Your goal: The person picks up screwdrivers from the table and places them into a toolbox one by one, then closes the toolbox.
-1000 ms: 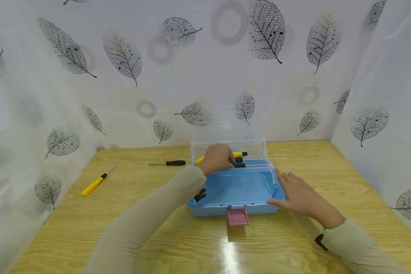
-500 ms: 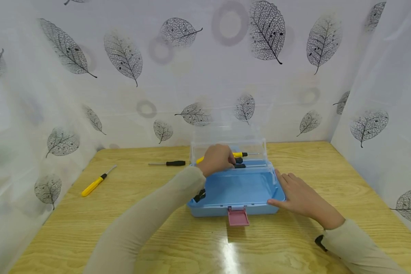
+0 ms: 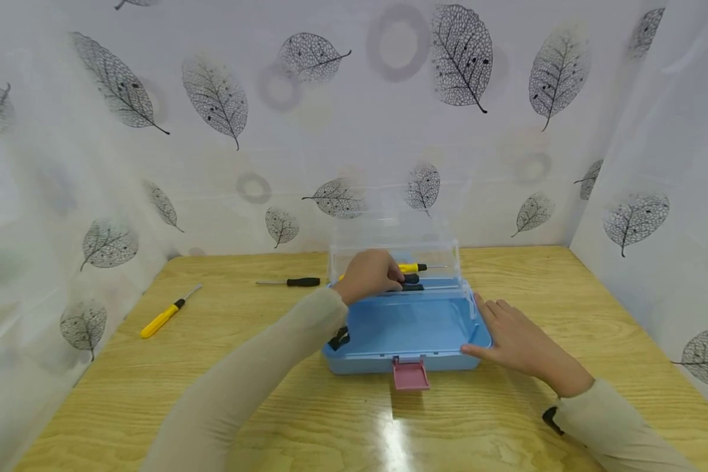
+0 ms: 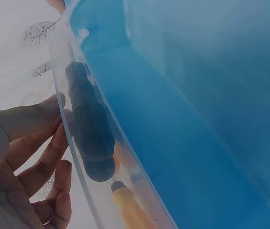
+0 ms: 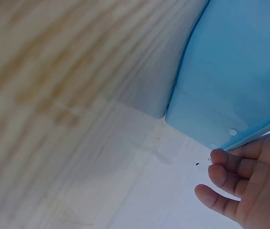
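Note:
A light blue toolbox [image 3: 404,362] stands on the table with its clear lid [image 3: 389,231] raised. In its clear tray [image 4: 146,210] at the back lie black-handled screwdrivers [image 3: 413,287] and a yellow-handled screwdriver [image 3: 413,267]. My left hand [image 3: 368,275] is over the tray, its fingers loosely curved. In the left wrist view, the thumb and index fingertips are right at the tray's edge, beside the dark handles. My right hand [image 3: 516,337] steadies the box's right end, thumb on the front rim and fingers stretched along the side. A pink latch [image 3: 410,375] hangs open at the front.
Left of the box, a black-handled screwdriver [image 3: 303,282] lies on the wooden table [image 3: 307,426]. Farther left is a yellow-handled screwdriver [image 3: 164,320]. A leaf-patterned white curtain [image 3: 354,144] closes off the back and sides.
My left hand has drawn slightly left over the tray, uncovering more of a black screwdriver handle. The right hand and the toolbox have stayed in place.

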The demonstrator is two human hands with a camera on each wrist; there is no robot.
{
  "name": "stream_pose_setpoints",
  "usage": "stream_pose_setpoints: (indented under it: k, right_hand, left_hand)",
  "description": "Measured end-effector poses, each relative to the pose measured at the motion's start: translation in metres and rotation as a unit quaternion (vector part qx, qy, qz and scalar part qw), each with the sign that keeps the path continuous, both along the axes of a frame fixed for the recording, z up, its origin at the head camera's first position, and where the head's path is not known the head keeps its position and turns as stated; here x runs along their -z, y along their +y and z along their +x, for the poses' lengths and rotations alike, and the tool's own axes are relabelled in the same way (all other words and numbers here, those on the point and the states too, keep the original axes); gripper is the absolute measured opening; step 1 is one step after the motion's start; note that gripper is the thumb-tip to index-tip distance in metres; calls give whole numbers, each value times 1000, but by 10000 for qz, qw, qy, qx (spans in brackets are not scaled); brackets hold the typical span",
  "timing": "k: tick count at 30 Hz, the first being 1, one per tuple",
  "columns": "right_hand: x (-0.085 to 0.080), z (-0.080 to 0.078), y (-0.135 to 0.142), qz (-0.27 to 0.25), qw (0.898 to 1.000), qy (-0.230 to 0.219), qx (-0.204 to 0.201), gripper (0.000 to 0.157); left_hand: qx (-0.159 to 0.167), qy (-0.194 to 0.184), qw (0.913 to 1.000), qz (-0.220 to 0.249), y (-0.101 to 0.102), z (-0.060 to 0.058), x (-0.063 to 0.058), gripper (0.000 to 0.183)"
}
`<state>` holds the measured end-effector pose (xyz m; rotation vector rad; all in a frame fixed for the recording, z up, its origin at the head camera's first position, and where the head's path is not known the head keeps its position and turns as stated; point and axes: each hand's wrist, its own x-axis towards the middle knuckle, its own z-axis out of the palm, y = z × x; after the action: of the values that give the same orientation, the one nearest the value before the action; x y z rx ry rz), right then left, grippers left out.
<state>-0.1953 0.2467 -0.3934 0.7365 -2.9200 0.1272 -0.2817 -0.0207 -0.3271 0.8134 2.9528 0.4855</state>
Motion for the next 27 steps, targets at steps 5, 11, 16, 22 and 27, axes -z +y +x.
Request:
stream_pose_setpoints:
  k: [5,11,16,22,27]
  right_hand:
    - [-1,1,-1,-4,10000,37,-26,99]
    - [-1,1,-1,-17,10000,-37,10,98]
    - [-2,1,-1,-16,10000,12,3,98]
    - [0,0,0,0,10000,8,-1,98]
    - [1,0,1,-3,10000,31,-17,98]
  left_hand:
    - [32,-63,9998,173,-3,-1,2,13]
    - [18,-226,9987,459,-7,1,0,14]
    - [38,-171,9973,718,-9,4,-3,15]
    - [141,64,9936,1118,-13,10,-6,19]
    - [253,492,9896,1327,-15,15,-6,20]
